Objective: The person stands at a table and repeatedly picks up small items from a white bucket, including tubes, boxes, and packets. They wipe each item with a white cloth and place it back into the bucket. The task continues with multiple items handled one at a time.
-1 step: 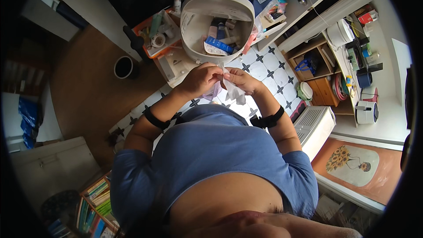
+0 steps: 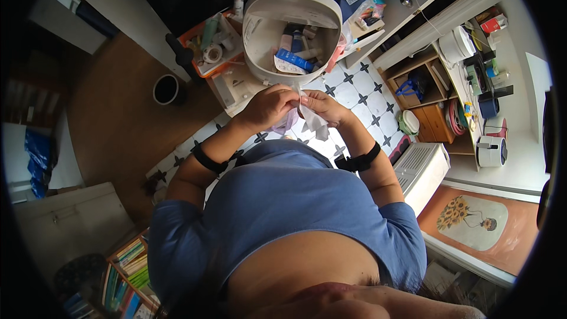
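My left hand point(image 2: 269, 106) and my right hand point(image 2: 323, 109) meet in front of my body, both pinching a thin, crumpled white sheet point(image 2: 313, 119) that hangs down between them. A translucent lavender item point(image 2: 286, 123) hangs just below my left hand; I cannot make out what it is. Beyond my hands sits an open white rounded bin point(image 2: 258, 29) with tubes and small bottles inside, among them a blue tube point(image 2: 294, 59).
An orange-rimmed tray point(image 2: 198, 68) of toiletries stands left of the bin, a dark bucket point(image 2: 169, 90) on the wooden floor point(image 2: 109, 118). Tiled floor point(image 2: 366, 103) shows ahead. At right are a wooden shelf unit point(image 2: 437, 118) and white appliance point(image 2: 422, 171); a bookcase point(image 2: 127, 283) is lower left.
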Demonstrator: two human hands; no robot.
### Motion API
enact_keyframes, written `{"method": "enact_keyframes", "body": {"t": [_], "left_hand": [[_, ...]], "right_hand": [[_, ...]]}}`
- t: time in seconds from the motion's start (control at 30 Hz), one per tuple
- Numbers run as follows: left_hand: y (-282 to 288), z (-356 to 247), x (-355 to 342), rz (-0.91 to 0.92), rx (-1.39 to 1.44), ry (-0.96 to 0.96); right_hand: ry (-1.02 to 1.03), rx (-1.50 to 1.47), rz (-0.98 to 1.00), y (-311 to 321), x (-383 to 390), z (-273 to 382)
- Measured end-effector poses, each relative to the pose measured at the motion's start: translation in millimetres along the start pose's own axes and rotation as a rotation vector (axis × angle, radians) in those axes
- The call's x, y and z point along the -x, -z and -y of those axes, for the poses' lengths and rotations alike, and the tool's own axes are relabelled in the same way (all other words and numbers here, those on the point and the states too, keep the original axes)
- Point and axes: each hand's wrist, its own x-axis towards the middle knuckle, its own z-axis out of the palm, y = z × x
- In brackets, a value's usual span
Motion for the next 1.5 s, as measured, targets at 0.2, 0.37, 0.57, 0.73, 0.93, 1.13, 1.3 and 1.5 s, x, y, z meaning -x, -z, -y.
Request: {"method": "enact_keyframes", "body": {"t": [0.2, 0.37, 0.57, 0.73, 0.93, 1.13, 1.3, 1.5], "left_hand": [[4, -1, 8, -0.036, -0.101, -0.015], [0, -4, 14, -0.252, 0.352, 0.41], [0, 5, 15, -0.339, 0.931, 0.56], [-3, 11, 24, -0.338, 1.394, 0.709], [18, 82, 37, -0.789, 1.352, 0.673], [69, 224, 61, -1.399, 0.957, 1.159], [88, 296, 47, -1.463, 0.7, 1.356], [95, 310, 24, -1.117, 0.463, 1.272]], "right_hand": [[-0.028, -0.212, -0.371, -11, -14, -11], [0.26, -0.149, -0.432, -25, -16, -19], [0.393, -0.164, -0.29, -30, -9, -12], [0.445, -0.264, -0.234, -20, -13, -10], [0.558, -0.898, 0.024, 17, 4, 0], [0.577, -1.133, 0.07, 37, 45, -8], [0.753, -1.042, 0.136, 52, 78, -19], [0.898, -0.902, -0.006, 59, 124, -29]]}}
